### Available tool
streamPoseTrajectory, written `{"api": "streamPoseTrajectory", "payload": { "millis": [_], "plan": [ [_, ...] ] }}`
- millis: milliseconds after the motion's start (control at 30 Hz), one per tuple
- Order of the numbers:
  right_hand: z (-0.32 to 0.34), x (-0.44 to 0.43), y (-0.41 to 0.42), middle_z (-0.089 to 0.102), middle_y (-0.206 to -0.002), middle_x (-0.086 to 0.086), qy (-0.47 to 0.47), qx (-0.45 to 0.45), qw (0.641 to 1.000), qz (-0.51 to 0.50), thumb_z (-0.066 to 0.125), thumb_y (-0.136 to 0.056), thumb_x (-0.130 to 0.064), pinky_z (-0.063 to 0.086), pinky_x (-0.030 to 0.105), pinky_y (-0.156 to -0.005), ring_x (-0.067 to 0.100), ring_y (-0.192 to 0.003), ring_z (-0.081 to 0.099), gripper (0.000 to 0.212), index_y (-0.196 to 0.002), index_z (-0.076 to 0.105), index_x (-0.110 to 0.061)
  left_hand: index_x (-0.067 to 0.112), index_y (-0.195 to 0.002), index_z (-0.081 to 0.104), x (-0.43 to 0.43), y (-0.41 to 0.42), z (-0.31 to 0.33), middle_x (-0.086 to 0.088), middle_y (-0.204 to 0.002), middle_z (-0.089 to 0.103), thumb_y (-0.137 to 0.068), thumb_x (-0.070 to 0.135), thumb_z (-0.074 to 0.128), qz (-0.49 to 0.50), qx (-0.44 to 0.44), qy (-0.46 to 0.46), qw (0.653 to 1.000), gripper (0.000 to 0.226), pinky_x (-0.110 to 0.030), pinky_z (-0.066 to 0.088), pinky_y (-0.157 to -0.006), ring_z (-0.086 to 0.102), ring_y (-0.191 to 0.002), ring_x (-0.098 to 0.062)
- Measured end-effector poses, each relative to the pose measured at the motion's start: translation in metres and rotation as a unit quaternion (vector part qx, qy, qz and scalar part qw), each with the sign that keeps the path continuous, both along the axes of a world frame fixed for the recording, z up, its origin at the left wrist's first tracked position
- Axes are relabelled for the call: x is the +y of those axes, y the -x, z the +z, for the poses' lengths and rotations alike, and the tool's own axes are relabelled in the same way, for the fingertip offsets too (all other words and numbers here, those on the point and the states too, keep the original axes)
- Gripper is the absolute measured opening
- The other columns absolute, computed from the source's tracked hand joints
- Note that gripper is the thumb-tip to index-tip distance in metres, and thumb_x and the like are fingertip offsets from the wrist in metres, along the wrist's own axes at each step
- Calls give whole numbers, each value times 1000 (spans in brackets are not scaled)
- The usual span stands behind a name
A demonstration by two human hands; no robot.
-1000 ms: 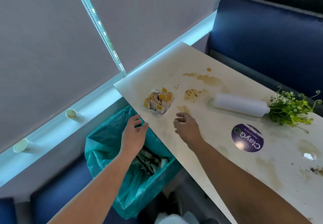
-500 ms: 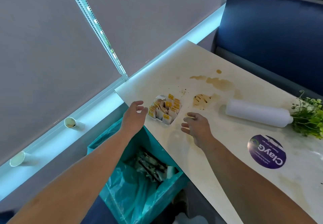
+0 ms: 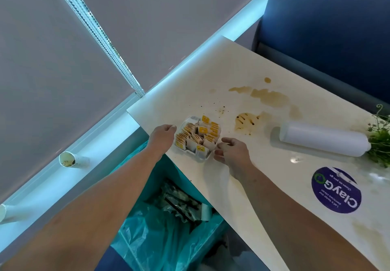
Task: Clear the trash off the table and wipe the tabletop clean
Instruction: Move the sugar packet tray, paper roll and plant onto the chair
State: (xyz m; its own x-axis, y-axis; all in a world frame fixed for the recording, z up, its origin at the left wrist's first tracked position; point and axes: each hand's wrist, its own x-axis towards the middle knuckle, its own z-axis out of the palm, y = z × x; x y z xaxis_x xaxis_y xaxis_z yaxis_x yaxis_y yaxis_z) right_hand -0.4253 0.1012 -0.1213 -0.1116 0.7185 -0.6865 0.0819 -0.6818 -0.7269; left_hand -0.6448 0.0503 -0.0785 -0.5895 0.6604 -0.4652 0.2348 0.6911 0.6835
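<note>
A small white tray of tea-bag sachets [image 3: 198, 138] with yellow tags sits near the left corner of the stained white table [image 3: 274, 196]. My left hand [image 3: 163, 136] grips the tray's left rim with curled fingers. My right hand [image 3: 231, 152] pinches the tray's near right corner. Brown spill stains [image 3: 268, 97] and a darker blotch [image 3: 247, 120] lie just beyond the tray. A bin lined with a teal bag [image 3: 168, 239] stands below the table edge, with wrappers inside.
A white bottle [image 3: 322, 142] lies on its side to the right, beside a green plant sprig [image 3: 379, 142]. A purple round sticker [image 3: 335, 190] is on the tabletop. Two used paper cups [image 3: 71, 161] lie on the window sill. A blue bench [image 3: 327, 27] is behind the table.
Both hands moved forward from above the bin and the table edge to the tray; they now hold its left rim and near right corner.
</note>
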Motion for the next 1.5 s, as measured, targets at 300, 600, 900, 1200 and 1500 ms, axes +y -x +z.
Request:
{"api": "streamPoseTrajectory", "payload": {
  "millis": [300,600,900,1200,1500],
  "plan": [
    [-9,5,9,72,-82,15,19,2,999,-34,64,-98,-8,63,35,-60,22,-68,68,8,-104,67,-11,14,-125,71,19,6,-11,-3,-119,72,-105,33,45,-41,44,38,997,38,-35,48,-92,65,-106,-23],
    [-11,7,6,75,-95,17,-9,-23,999,-33,70,-92,-5,64,47,-71,33,-82,76,9,-99,72,-10,21,-109,79,21,7,-20,-3,-104,77,-98,13,60,-14,-42,36,998,23,-45,59,-95,73,-100,-23],
    [5,11,-16,73,-94,14,-50,-44,997,-29,67,-91,3,65,40,-68,25,-77,74,24,-91,70,-21,25,-95,75,20,-6,-3,-2,-92,78,-96,12,67,-6,-75,6,997,16,-43,64,-82,76,-85,-20],
    [42,11,-56,77,-84,13,-78,13,997,19,61,-93,8,60,30,-60,20,-68,74,26,-103,68,-15,24,-108,70,15,-37,43,-7,-100,76,-92,16,75,-20,-116,-4,993,19,-32,63,-78,75,-89,-17],
    [96,15,-130,71,-90,22,-104,23,994,-19,66,-91,4,58,36,-70,25,-71,65,27,-103,69,-19,28,-100,73,30,-99,84,-7,-92,78,-89,18,78,-61,-108,-45,991,15,-38,61,-81,72,-82,-19]
  ]
}}
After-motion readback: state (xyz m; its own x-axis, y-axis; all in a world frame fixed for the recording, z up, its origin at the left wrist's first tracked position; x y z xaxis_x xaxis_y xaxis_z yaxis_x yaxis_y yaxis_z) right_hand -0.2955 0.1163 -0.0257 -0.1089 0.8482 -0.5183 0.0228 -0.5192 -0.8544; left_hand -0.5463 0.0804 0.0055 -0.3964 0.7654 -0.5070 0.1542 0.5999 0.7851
